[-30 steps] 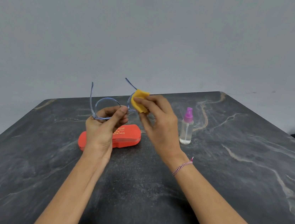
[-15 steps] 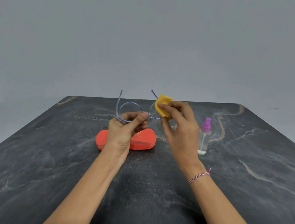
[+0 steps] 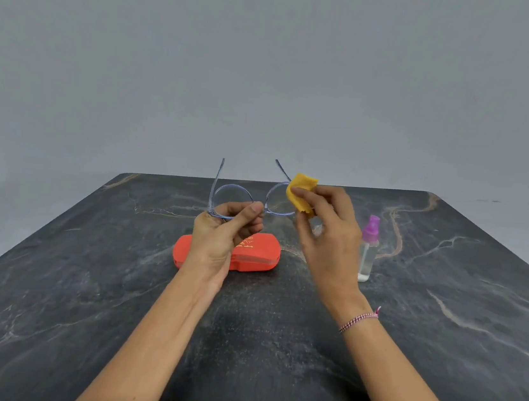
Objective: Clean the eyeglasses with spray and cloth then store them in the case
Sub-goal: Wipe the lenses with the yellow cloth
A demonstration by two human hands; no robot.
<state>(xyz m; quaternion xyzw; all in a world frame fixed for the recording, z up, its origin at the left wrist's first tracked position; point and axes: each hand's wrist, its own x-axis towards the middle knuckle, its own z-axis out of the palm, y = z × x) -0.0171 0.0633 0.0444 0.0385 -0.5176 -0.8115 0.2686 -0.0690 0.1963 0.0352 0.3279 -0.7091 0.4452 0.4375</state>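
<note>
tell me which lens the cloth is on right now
The right-hand lens: the yellow cloth in the right hand is pinched over its outer edge. The other lens is bare, above the left hand.

Desk [image 3: 78, 294]: dark grey-black marbled top with pale and tan veins, strongest toward the far right corner and along the right edge, one small tan fleck at the near edge; behind its far edge, plain grey wall [image 3: 272, 68], uniform, unmarked across the whole upper field.

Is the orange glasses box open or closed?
Closed. The orange case lies flat on the table, its halves meeting along one seam.
</note>
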